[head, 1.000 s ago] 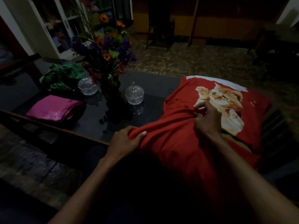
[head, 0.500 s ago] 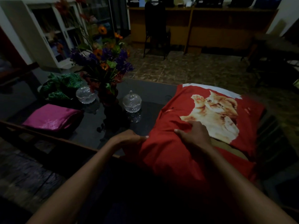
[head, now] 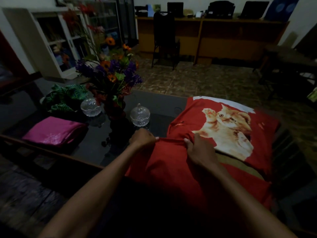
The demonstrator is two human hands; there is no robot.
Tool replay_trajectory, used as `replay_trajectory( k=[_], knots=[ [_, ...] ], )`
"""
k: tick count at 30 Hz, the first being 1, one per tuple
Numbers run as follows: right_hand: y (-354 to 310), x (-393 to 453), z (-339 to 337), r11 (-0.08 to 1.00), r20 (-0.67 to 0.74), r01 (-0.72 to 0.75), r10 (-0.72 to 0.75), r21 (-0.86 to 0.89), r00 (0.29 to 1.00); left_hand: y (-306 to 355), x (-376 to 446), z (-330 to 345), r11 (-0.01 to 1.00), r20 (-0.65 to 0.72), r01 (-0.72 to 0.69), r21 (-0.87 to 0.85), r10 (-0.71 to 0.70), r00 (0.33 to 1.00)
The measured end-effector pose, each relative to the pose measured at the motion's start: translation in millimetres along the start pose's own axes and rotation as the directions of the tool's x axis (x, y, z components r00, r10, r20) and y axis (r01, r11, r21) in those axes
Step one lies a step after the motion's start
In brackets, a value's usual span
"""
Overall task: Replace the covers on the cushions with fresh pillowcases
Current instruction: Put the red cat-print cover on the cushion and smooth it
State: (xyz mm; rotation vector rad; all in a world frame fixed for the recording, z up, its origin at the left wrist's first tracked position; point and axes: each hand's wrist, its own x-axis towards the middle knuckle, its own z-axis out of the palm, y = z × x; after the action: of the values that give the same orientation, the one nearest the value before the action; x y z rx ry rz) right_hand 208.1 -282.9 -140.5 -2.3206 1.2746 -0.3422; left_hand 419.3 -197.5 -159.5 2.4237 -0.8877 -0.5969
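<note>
Hands regripped: left hand and right hand now pinch a taut fold of the red cat-print fabric pillowcase; likely drawing it along the cushion.

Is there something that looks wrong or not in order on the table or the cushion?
The red cat pillowcase is bunched where both hands pinch its edge. A green patterned cloth lies crumpled behind the folded pink one.
</note>
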Motion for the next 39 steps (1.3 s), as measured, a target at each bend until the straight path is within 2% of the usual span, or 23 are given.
replay_trajectory(
  k=[3, 5, 7, 9, 11, 14, 16, 18, 22, 24, 25, 27, 30, 33, 36, 39],
  knots=[
    [-0.6, -1.3, 2.4, 0.999, 0.025, 0.008, -0.006, -0.053, 1.0, 13.5, 0.6, 11.9, 0.993, -0.076, -0.087, -0.082, 0.081, 0.994],
    [-0.2, -1.4, 1.8, 0.999, 0.025, 0.002, -0.001, -0.039, 1.0, 20.7, -2.7, 25.3, 0.977, -0.071, -0.167, -0.129, 0.159, 0.985],
    [0.0, 1.8, 4.0, 0.995, 0.011, 0.022, -0.021, -0.098, 1.0, 23.4, -8.5, 30.6, 0.958, -0.07, -0.235, -0.164, 0.226, 0.972],
    [-2.9, 6.1, 3.6, 0.991, 0.014, 0.043, -0.042, -0.126, 0.999, 16.6, -10.6, 26.4, 0.938, -0.065, -0.244, -0.247, 0.235, 0.97],
    [-3.2, 12.7, 0.0, 0.997, 0.009, 0.04, -0.04, -0.062, 0.999, -1.4, -5.5, 19.0, 0.939, 0.008, -0.199, -0.282, 0.21, 0.978],
    [5.3, 22.5, -4.9, 1.0, -0.006, -0.018, 0.018, -0.024, 1.0, -28.9, -1.3, 6.5, 0.994, 0.214, -0.059, -0.096, 0.078, 0.974],
    [8.1, 23.9, -4.4, 0.999, -0.005, -0.045, 0.045, -0.006, 0.999, -35.3, -1.6, 3.3, 0.994, 0.3, 0.039, -0.101, -0.007, 0.954],
    [10.0, 21.5, -2.2, 0.998, -0.012, -0.05, 0.051, 0.023, 0.999, -32.5, 3.9, 6.7, 0.985, 0.286, 0.088, -0.149, -0.042, 0.957],
    [17.2, 15.6, -1.1, 0.997, 0.013, -0.024, 0.024, 0.072, 1.0, -12.6, 18.1, 20.1, 0.989, 0.147, 0.106, -0.1, -0.091, 0.985],
    [16.5, 13.4, -2.6, 0.997, 0.04, -0.001, -0.003, 0.079, 0.999, 0.1, 26.1, 25.5, 0.979, 0.111, 0.117, -0.165, -0.099, 0.989],
    [15.7, 12.7, -2.7, 0.997, 0.055, 0.004, -0.008, 0.073, 0.998, 5.4, 31.5, 27.9, 0.965, 0.111, 0.138, -0.222, -0.115, 0.987],
    [13.7, 11.1, 0.6, 0.999, 0.06, 0.029, -0.03, 0.017, 0.998, 15.6, 40.2, 28.7, 0.941, 0.209, 0.187, -0.282, -0.13, 0.969],
    [13.8, 13.4, 7.4, 0.999, 0.016, 0.034, -0.033, -0.029, 0.999, 21.1, 41.8, 24.2, 0.97, 0.306, 0.103, -0.221, -0.031, 0.952],
    [15.9, 18.0, 10.0, 0.999, -0.007, -0.041, 0.041, 0.012, 0.999, 14.5, 19.0, 16.0, 0.943, 0.24, -0.033, -0.332, 0.118, 0.964],
    [18.1, 19.3, 12.6, 0.999, -0.034, -0.048, 0.048, 0.005, 0.998, -8.9, -14.1, 4.4, 0.939, 0.205, -0.146, -0.311, 0.216, 0.955],
    [17.5, 21.4, 19.1, 0.998, -0.063, -0.053, 0.051, -0.025, 0.997, -40.9, -39.8, 0.8, 0.972, 0.138, -0.12, -0.204, 0.15, 0.979]
  ],
)
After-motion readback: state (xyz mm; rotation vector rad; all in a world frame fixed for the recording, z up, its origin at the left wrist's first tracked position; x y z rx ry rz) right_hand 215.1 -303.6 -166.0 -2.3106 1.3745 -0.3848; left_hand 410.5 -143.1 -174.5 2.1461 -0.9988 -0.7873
